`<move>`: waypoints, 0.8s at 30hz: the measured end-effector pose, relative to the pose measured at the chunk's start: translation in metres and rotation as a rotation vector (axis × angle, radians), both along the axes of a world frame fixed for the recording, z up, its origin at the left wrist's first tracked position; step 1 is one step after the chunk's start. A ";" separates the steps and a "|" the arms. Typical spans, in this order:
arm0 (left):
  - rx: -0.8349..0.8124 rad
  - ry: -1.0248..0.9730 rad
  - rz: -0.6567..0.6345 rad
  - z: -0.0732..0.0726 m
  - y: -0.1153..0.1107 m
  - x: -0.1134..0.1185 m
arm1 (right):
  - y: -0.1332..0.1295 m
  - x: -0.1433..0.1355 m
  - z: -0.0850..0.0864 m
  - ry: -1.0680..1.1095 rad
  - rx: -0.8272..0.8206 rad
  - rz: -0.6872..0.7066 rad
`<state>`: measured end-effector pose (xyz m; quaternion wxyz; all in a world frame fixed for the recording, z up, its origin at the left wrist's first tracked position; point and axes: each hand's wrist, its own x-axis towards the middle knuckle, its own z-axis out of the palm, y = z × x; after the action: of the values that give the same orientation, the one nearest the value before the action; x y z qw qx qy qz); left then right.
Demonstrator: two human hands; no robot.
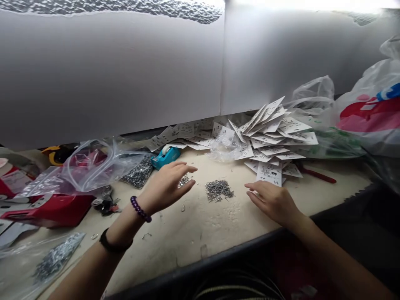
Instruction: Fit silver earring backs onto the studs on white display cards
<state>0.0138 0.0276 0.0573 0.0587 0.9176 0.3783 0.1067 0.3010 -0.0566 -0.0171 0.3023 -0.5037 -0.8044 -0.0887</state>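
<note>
My left hand (167,183), with a purple bead bracelet and a black band on its wrist, is over the table with thumb and fingers apart and nothing in it. Partly behind it shows a small heap of metal pieces (183,180). A larger pile of small silver metal pieces (218,190) lies between my hands. To its right, my right hand (271,200) hovers palm down, thumb and fingers slightly apart, holding nothing that shows. Just beyond its fingers lies a white printed card (268,173), at the front of a loose stack of cards (271,133).
A blue tape dispenser (165,156) stands beside a bag of metal pieces (139,171). Clear plastic bags (93,166), a red tool (62,210) and keys (106,203) lie left. At right are a red-handled tool (318,175) and plastic bags (368,108).
</note>
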 end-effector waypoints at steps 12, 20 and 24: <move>-0.017 0.069 0.016 -0.038 0.002 0.002 | 0.082 -0.052 0.028 -0.226 -0.426 0.032; 0.050 0.081 0.110 -0.065 0.008 0.010 | 0.090 -0.021 0.022 -0.279 -0.519 -0.162; 0.052 0.057 0.119 -0.066 0.009 0.008 | 0.088 -0.025 0.017 -0.280 -0.563 -0.161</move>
<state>0.0214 0.0369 -0.0091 0.0177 0.8974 0.4308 0.0936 0.2756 0.0313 -0.0006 0.0298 -0.6125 -0.7886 0.0451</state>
